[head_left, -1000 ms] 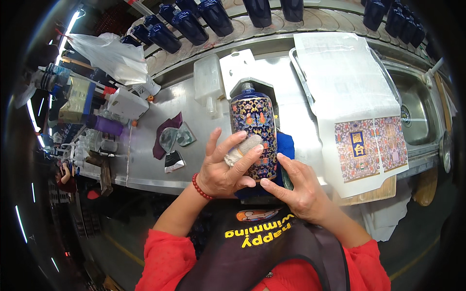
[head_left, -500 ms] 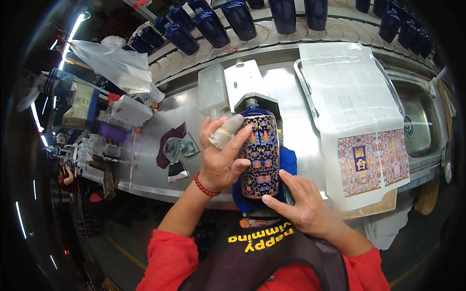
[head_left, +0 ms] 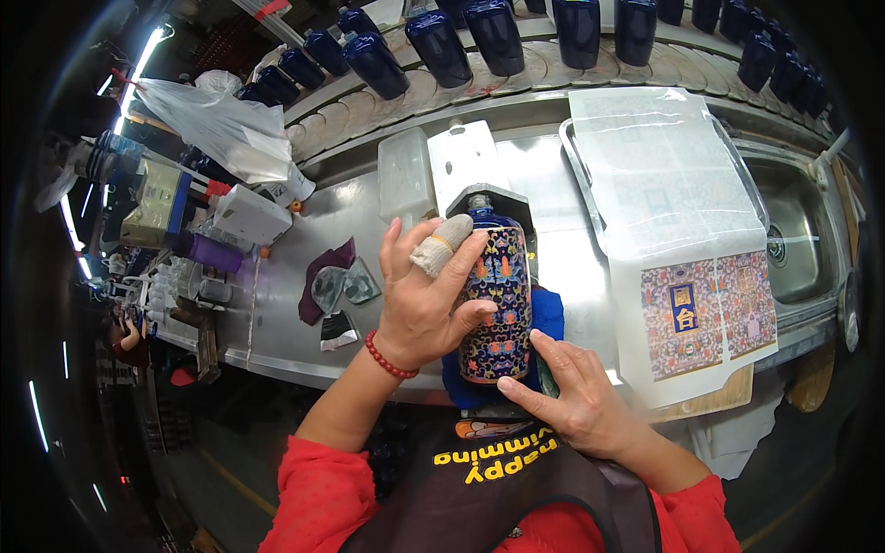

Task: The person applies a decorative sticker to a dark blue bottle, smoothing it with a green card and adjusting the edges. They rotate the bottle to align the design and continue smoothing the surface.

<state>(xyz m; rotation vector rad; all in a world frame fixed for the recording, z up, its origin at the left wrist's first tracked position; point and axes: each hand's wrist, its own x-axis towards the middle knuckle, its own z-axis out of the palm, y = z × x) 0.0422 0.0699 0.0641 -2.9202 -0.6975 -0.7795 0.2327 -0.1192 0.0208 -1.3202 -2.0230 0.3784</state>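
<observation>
A dark blue glass bottle [head_left: 502, 300] covered with a colourful flower-patterned decal lies front face up, its neck away from me, by a blue cloth [head_left: 550, 316]. My left hand [head_left: 419, 295] is over its left side, fingers spread; the index fingertip touches the decal's upper edge and the thumb reaches over its face. One left finger wears a grey cloth wrap [head_left: 442, 245] bound with a yellow band. My right hand [head_left: 579, 392] grips the bottle's lower right corner, thumb at the base and index finger along the side. The neck lies by an angled grey support [head_left: 516, 201].
Printed decal sheets [head_left: 687, 318] and a clear film lie over a tray to the right, beside a steel sink [head_left: 797, 221]. Left are a plastic tub [head_left: 404, 175] and dark scraper pieces [head_left: 327, 286]. Blue bottles [head_left: 442, 46] line the conveyor [head_left: 544, 78] behind.
The bottles on the conveyor have shifted to the right. My left thumb has moved slightly further over the bottle's face; my right hand stays at its lower corner.
</observation>
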